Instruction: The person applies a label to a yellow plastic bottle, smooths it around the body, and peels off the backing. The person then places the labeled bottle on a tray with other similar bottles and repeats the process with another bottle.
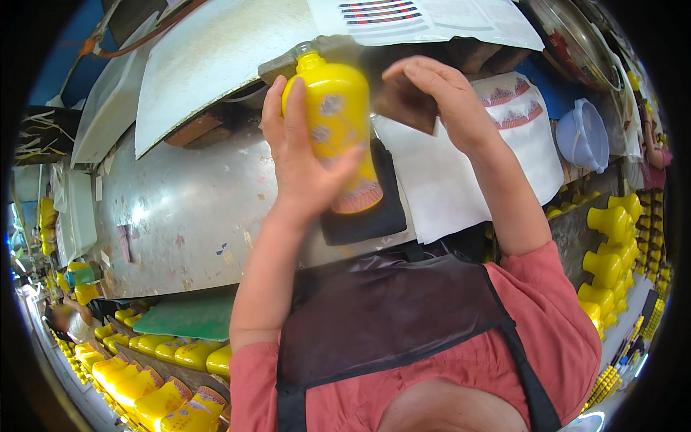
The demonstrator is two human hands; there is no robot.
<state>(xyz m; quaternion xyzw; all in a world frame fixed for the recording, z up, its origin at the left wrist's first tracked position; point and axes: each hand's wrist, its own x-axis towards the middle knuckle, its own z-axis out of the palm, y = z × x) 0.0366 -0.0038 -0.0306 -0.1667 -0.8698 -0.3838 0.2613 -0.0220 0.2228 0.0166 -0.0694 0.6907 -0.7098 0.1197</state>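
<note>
Head view, left hand (306,155) gripping yellow bottle (337,115)

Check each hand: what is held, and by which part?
Left hand grips the yellow bottle around its body. Right hand pinches a brown flat piece by its upper edge.

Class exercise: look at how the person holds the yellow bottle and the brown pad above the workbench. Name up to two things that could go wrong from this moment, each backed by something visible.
1. The left hand grips the yellow bottle raised and tilted, clear of any support; a slip could drop it onto the metal workbench.
2. The right hand pinches the brown pad by its edge close beside the bottle; it might slide out of that light hold.
</note>
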